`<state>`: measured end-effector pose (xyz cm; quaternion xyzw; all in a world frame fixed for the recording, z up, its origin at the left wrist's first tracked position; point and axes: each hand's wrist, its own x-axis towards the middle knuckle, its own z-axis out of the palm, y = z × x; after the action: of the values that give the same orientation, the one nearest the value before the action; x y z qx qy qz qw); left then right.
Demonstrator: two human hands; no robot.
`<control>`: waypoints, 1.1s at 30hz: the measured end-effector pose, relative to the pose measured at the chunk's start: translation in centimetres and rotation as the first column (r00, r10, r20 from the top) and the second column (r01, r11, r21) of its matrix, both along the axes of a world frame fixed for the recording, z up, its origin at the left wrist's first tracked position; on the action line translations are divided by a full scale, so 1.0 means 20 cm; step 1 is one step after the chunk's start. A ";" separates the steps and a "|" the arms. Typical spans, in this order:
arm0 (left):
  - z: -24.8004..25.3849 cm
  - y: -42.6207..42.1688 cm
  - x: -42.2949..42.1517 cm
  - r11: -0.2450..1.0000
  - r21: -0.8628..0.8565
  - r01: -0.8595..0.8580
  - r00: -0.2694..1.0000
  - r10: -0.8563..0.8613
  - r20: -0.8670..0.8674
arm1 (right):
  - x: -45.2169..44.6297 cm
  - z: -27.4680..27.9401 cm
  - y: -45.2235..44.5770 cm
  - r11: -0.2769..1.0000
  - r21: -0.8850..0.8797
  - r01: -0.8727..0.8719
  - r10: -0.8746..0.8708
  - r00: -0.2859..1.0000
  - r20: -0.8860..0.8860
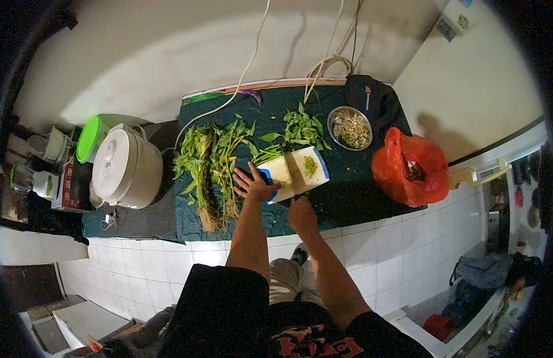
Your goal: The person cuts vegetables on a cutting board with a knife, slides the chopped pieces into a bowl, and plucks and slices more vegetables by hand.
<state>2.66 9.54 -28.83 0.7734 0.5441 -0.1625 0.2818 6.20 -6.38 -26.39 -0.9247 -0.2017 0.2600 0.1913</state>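
A white cutting board (317, 156) with blue ends lies on the dark green tablecloth. My left hand (257, 185) is at its left end, fingers spread, thumb reaching over the board. My right hand (302, 215) is closed at the board's near edge around the dark handle of a knife (290, 173), whose blade appears to lie across the board. Chopped green stems (310, 166) sit on the board's right half. Uncut green stems (267, 154) reach the board's far left side, beside a pile of leaves (303, 126). Leafy bunches with roots (205, 161) lie left of my left hand.
A metal bowl (330, 128) of chopped food and a red plastic bag (387, 164) stand to the right, near a black bag (375, 98). A white rice cooker (118, 164) stands left. A purple eggplant (251, 95) and cables (252, 56) are at the back.
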 end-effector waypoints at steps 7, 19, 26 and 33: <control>0.01 0.00 0.00 1.000 -0.004 -0.014 1.000 0.014 0.001 | -0.02 0.02 -0.04 0.958 0.027 -0.287 0.283 0.954 0.101; -0.01 0.01 0.01 1.000 -0.003 -0.016 1.000 0.016 0.011 | -0.04 0.01 0.01 0.995 0.103 -0.002 0.005 1.000 -0.027; -0.05 0.00 -0.01 0.999 -0.024 -0.037 0.998 0.038 0.045 | -0.04 0.04 0.03 0.992 0.083 -0.095 0.095 0.995 -0.003; -0.01 0.02 0.02 1.000 -0.009 -0.024 1.000 0.024 0.000 | 0.00 0.13 0.05 0.963 0.130 -0.238 0.222 0.967 0.124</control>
<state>2.96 10.00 -29.02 0.7656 0.5526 -0.1613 0.2871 6.25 -5.39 -23.76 -0.8915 -0.3361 0.2148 0.2148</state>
